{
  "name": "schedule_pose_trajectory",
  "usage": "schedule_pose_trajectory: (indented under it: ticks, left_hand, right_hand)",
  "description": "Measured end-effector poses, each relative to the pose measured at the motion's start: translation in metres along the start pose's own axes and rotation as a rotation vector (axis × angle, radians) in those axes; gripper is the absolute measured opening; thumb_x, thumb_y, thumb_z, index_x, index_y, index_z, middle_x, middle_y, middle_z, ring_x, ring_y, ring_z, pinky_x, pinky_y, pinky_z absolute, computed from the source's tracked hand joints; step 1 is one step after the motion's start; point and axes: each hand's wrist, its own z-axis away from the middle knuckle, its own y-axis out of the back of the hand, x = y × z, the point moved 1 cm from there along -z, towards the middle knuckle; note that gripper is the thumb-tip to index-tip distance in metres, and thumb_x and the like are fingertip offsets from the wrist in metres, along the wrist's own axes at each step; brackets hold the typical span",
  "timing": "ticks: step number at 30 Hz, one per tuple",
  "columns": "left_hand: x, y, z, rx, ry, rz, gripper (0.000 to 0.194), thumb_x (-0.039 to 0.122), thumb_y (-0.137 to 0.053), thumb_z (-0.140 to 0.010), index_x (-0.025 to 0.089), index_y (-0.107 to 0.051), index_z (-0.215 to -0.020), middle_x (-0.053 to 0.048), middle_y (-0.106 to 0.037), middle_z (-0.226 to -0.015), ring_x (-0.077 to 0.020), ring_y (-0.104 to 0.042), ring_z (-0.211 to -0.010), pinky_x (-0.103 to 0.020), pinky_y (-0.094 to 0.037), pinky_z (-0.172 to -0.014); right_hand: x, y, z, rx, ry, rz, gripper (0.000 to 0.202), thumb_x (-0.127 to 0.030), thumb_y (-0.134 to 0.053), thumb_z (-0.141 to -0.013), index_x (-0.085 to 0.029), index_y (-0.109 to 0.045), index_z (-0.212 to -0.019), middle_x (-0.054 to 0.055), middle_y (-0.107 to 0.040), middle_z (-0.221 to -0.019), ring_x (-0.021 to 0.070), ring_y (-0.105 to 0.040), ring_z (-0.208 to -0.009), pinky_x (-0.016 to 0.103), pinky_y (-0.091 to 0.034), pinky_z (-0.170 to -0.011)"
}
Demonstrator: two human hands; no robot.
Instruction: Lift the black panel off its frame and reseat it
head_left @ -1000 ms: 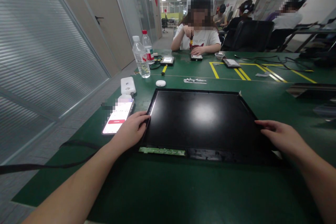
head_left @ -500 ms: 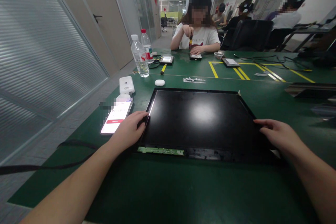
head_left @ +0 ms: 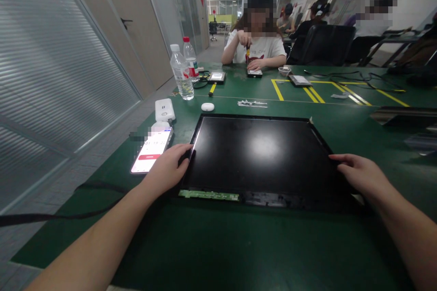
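Observation:
A black LCD screen panel [head_left: 259,159] lies face up on the green table, a ceiling light reflected in its glass. Along its near edge shows a strip of green circuit board [head_left: 209,195]. My left hand [head_left: 170,163] grips the panel's left edge, thumb on the near side and fingers along the frame. At the right edge, my right hand [head_left: 362,173] holds the frame between thumb and fingers. The undersides of both grips are hidden. Just left of my left hand lies a lit phone [head_left: 152,150].
A white power bank [head_left: 165,110], a white earbud case [head_left: 207,107] and two water bottles [head_left: 182,75] stand on the left. Metal strips [head_left: 252,103] lie beyond the panel. Across the table a person [head_left: 254,45] holds a screwdriver over a hard drive [head_left: 254,73].

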Motion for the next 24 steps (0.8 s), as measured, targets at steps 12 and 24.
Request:
schedule_pose_trajectory:
  ticks: [12, 24]
  left_hand:
    - [-0.013, -0.007, -0.004, 0.009, 0.026, -0.178, 0.059, 0.038, -0.051, -0.096, 0.006, -0.075, -0.139, -0.03, -0.065, -0.155, -0.0482, -0.059, -0.148, -0.067, -0.046, -0.125]
    - [-0.013, -0.003, -0.008, 0.046, 0.052, 0.192, 0.047, 0.04, -0.055, -0.094, 0.019, -0.086, -0.123, -0.015, -0.073, -0.153, -0.0383, -0.066, -0.143, -0.056, -0.049, -0.126]
  right_hand:
    - [0.013, 0.004, -0.011, 0.003, 0.177, 0.244, 0.049, -0.024, -0.055, -0.083, -0.014, -0.085, -0.121, 0.013, -0.078, -0.108, 0.0252, -0.069, -0.083, 0.037, -0.052, -0.08]
    - [0.021, 0.001, -0.017, 0.051, 0.239, 0.215, 0.042, -0.028, -0.058, -0.078, -0.02, -0.086, -0.109, 0.01, -0.078, -0.1, 0.0258, -0.069, -0.084, 0.038, -0.054, -0.083]
